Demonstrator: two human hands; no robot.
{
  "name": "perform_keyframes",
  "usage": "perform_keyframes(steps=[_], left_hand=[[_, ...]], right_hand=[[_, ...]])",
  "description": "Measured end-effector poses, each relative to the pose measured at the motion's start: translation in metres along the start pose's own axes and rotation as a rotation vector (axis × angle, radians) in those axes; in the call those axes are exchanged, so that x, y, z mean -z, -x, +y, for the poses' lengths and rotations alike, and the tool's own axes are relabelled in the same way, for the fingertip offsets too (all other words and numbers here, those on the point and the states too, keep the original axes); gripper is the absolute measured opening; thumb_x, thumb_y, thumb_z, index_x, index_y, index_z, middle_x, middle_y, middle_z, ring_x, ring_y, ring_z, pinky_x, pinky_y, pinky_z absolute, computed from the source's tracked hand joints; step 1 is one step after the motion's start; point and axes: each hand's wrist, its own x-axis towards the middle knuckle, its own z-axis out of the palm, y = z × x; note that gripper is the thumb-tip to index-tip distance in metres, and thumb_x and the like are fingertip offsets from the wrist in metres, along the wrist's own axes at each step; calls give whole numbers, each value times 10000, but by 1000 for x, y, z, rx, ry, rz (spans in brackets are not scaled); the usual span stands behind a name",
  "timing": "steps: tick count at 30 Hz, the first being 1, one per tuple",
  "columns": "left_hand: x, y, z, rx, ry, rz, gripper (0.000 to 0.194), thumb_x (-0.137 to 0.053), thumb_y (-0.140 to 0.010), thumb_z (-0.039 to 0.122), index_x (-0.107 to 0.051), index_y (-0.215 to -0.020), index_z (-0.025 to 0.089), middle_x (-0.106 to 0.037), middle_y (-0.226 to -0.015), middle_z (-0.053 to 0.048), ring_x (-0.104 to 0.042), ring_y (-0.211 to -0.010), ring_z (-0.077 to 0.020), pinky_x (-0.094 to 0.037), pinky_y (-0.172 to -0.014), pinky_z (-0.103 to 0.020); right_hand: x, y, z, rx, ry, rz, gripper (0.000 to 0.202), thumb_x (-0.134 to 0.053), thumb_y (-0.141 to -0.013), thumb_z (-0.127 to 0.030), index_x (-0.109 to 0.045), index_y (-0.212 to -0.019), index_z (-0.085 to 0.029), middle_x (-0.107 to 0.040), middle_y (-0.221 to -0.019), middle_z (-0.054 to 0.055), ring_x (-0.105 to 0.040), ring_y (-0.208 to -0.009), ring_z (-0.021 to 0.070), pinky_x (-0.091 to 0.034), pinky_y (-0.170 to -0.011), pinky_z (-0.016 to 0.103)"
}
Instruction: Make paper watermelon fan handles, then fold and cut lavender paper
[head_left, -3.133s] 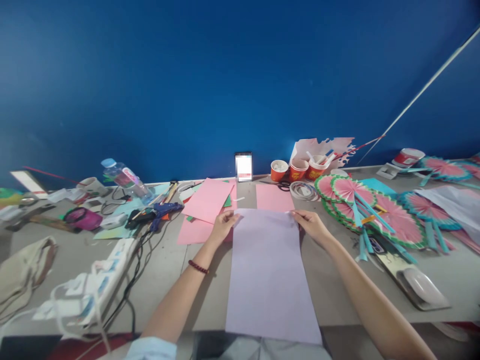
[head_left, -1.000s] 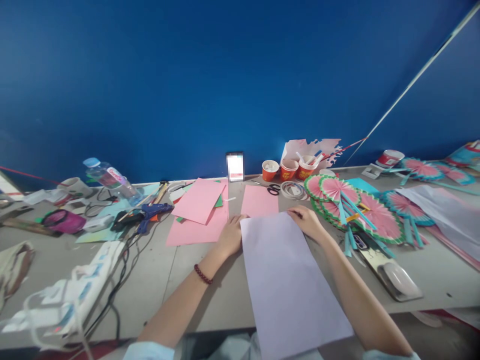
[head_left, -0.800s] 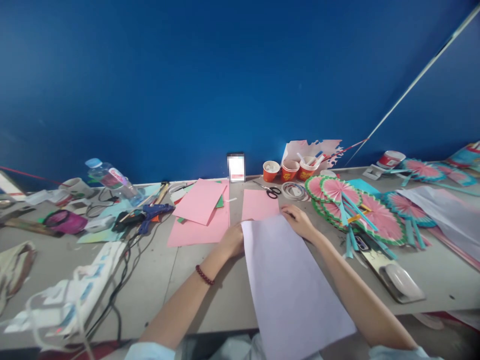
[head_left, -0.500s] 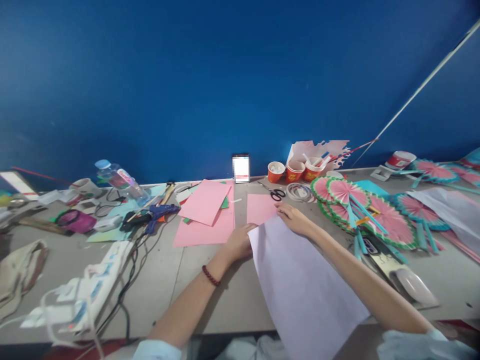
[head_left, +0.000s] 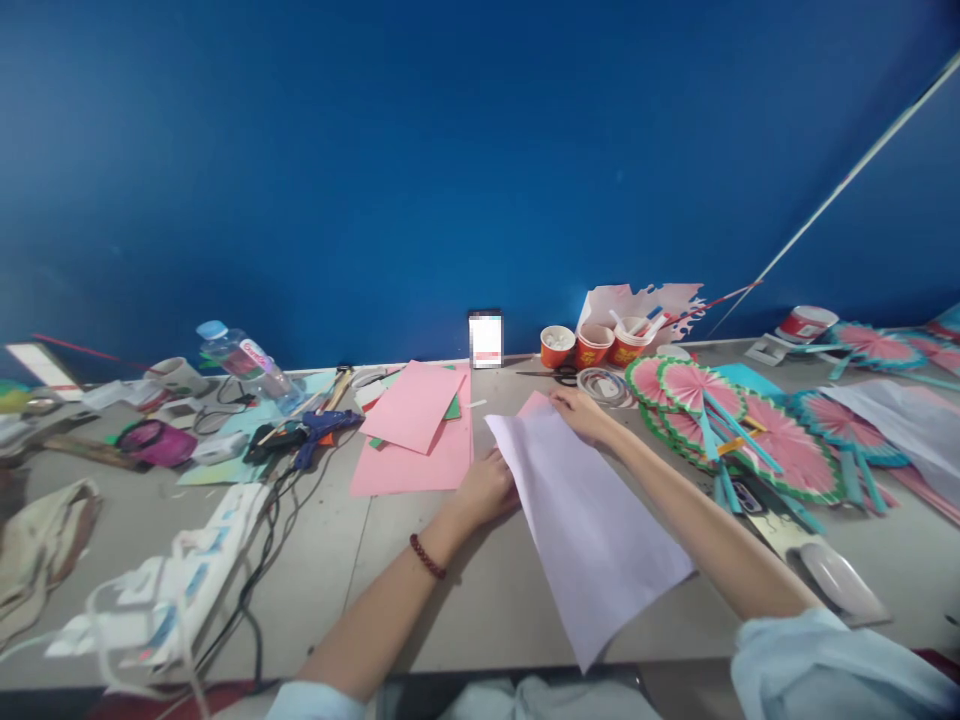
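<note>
A large pale lilac-white sheet of paper [head_left: 592, 510] slopes from the middle of the table toward its front edge, its lower corner hanging near the edge. My right hand [head_left: 579, 415] pinches the sheet's far top edge between thumb and fingers. At the sheet's left edge, my left hand [head_left: 489, 488] is closed, its fingertips partly hidden behind the paper. A corner of pink paper [head_left: 534, 403] peeks out beyond the sheet beside my right hand; the rest of it is covered. Black-handled scissors [head_left: 564, 375] lie just beyond my right hand.
Stacked pink paper [head_left: 412, 465] lies left of my hands, near a blue glue gun [head_left: 319, 430]. Paper cups [head_left: 556, 347] stand by the wall. Pleated paper fans [head_left: 787, 440] lie to the right. A white power strip [head_left: 199, 575] and cables occupy the left front.
The lilac-white sheet has shifted up and left, its lower end drawn away from my lap. It now covers most of the pink paper. The scissors have turned and lie flatter across the view.
</note>
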Motion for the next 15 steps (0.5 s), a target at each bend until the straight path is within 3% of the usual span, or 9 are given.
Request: perform_keyframes(steps=[4,7,11,15], left_hand=[[2,-1,0,53,60,82,468,-559,-805,241,-515,-1270,200,-533,-1308,-135,-466,-1218,-317,-499,-890,-467],[-1,-1,-3,104,-1,71,398,-567,-765,143,-593,-1161,180,-590,-1211,-145,-502,-1157,-312,-480,-903,-473],[-4,1,-12,137,-25,64,429,-436,-741,-34,-593,-1103,135,-608,-1158,-134,-532,-1113,-246,-455,-945,-416],[2,1,-22,261,90,147,253,-434,-870,95,-569,-1072,167,-598,-1140,-84,-547,-1067,-193,-471,-902,-341]], right_hand=[[21,25,-3,16,-33,24,253,-421,-885,-265,-661,-868,-187,-701,-930,81,-635,-881,223,-473,-823,332],[37,43,2,-29,-52,78,257,-426,-868,-277,-668,-864,-190,-706,-908,74,-644,-866,229,-478,-811,336],[48,62,14,-135,-83,50,268,-439,-844,-309,-680,-848,-191,-716,-862,60,-659,-804,232,-494,-755,337],[43,74,19,-181,-87,41,267,-472,-819,-330,-696,-827,-186,-728,-857,69,-668,-800,244,-503,-738,349]])
